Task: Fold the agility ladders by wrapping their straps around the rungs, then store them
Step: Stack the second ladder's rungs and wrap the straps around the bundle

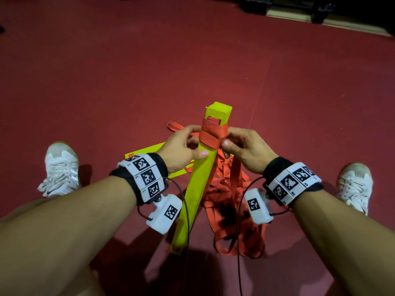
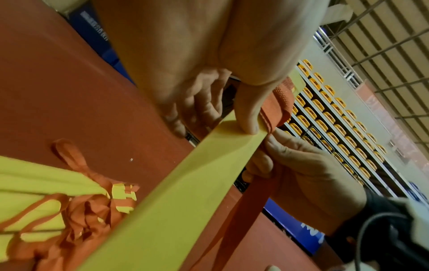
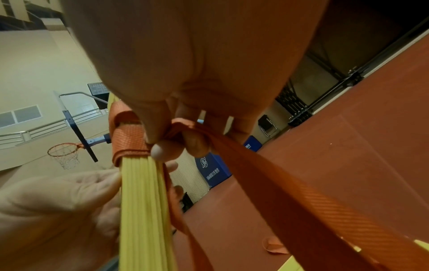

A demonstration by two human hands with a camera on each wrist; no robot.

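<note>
I have the bundle of flat yellow plastic rungs [image 1: 197, 184] standing tilted between my feet, its lower end on the dark red sports floor [image 1: 128, 71] and its upper end raised toward me. My left hand [image 1: 181, 146] grips the bundle just below the wrapped part, thumb pressed on the broad yellow face and fingers curled round the back edge. My right hand [image 1: 245, 148] pinches the orange woven strap [image 1: 211, 133] between thumb and forefinger at the right edge of the bundle (the right wrist view shows the pinch plainly, with the strap running off taut below it). Several turns of strap already bind the rungs near the top, leaving a short yellow end bare above.

The loose orange strap pile [image 1: 230, 201] lies on the floor just right of the bundle's foot, touching it. More flat yellow rungs [image 1: 149, 150] lie on the floor behind my left hand. My white trainers [image 1: 61, 167] stand well apart on either side. Ahead, the floor runs open to its far edge.
</note>
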